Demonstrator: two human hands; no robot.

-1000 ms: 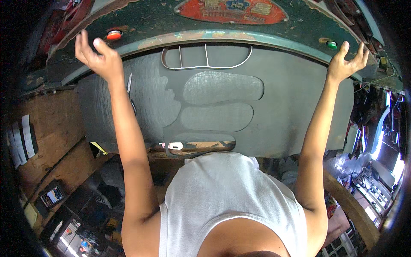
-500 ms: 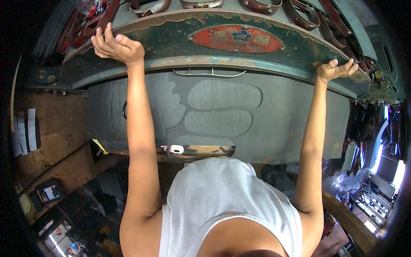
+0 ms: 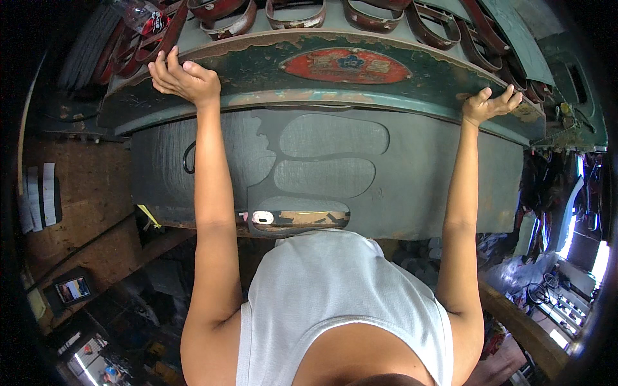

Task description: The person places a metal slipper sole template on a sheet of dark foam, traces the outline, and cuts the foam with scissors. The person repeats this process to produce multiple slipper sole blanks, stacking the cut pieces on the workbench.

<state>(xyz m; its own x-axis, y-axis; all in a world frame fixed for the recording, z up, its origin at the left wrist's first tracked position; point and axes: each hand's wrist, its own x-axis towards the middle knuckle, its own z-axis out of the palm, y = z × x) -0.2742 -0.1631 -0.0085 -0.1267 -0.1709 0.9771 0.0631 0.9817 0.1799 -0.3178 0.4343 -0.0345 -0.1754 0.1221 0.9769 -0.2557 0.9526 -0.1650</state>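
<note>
Both arms reach forward to a wide dark green metal press beam (image 3: 257, 72) with worn paint and a red oval plate (image 3: 347, 65). My left hand (image 3: 185, 78) is at the beam's left end, fingers apart and slightly bent, with nothing visible in it. Near the right end is my right hand (image 3: 490, 106), its fingers also apart and partly curled; no held thing shows. Whether either palm touches the beam cannot be told. Below the beam lies a dark grey foam-like sheet (image 3: 438, 174) with sole-shaped recesses. A thin metal edge (image 3: 315, 107) shows under the beam.
Several reddish-brown metal cutting dies (image 3: 296, 16) sit on top of the beam. Left are a brown board (image 3: 84, 161), a phone-like screen (image 3: 72, 290) and a clear bottle (image 3: 141, 19). A white oval thing (image 3: 262, 217) shows in the sheet's near cut-out. A wooden bar (image 3: 528, 325) stands lower right.
The beam appears lower and nearer in the picture, covering most of the thin metal edge that showed before. Both hands keep their places at the beam's ends.
</note>
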